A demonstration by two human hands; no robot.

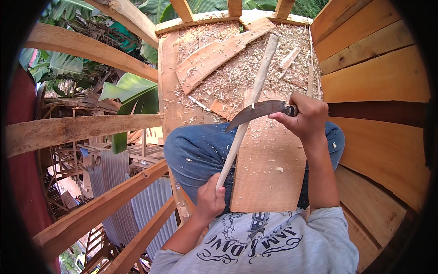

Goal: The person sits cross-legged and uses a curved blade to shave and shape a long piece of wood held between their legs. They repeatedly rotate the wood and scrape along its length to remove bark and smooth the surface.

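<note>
My left hand [210,199] is closed round the near end of a long pale wooden stick [238,138], which slants up and away to the right. In my right hand [306,115] is the dark handle of a curved knife [260,111]. Its broad blade lies across the stick near the middle and points left, with a small curl of wood at its upper edge. Beneath the stick, a wide wooden board [270,160] rests over my lap between my knees, with a few shavings on it.
Shavings [219,82] cover the plank floor ahead, where a large tapered wooden offcut [214,57] and smaller scraps lie. A plank wall [374,82] stands close on the right. Open wooden rails [86,130] run along the left, with corrugated sheets [155,208] and banana leaves beyond.
</note>
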